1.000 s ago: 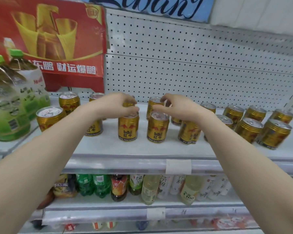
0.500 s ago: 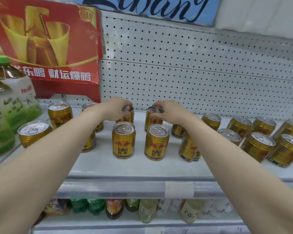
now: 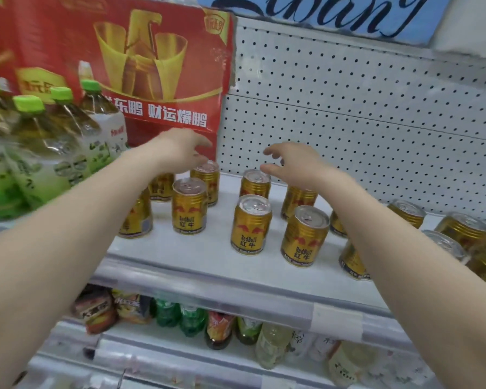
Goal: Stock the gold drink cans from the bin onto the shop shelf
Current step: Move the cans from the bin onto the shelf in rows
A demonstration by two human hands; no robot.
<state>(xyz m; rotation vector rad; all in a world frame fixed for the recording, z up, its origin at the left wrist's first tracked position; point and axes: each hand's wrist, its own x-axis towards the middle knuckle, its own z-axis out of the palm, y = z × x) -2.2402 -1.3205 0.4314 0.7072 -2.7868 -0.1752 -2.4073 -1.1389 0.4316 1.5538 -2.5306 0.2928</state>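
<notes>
Several gold drink cans stand upright on the white shelf (image 3: 208,265). My left hand (image 3: 180,150) hovers open just above a back-row can (image 3: 206,178), fingers spread and holding nothing. My right hand (image 3: 292,164) hovers open beside and above another back-row can (image 3: 255,182), not touching it. In front stand three more cans (image 3: 190,204), (image 3: 251,223), (image 3: 305,235). More gold cans (image 3: 460,231) line the shelf's right side. The bin is out of view.
Big green-capped bottles (image 3: 40,153) crowd the shelf's left end. A red carton (image 3: 141,66) stands behind my left hand. White pegboard (image 3: 362,122) backs the shelf. A lower shelf holds assorted bottles (image 3: 219,324).
Both hands have let go of the back-row cans they were setting down, and have lifted with fingers spread. The view has shifted right and closer.
</notes>
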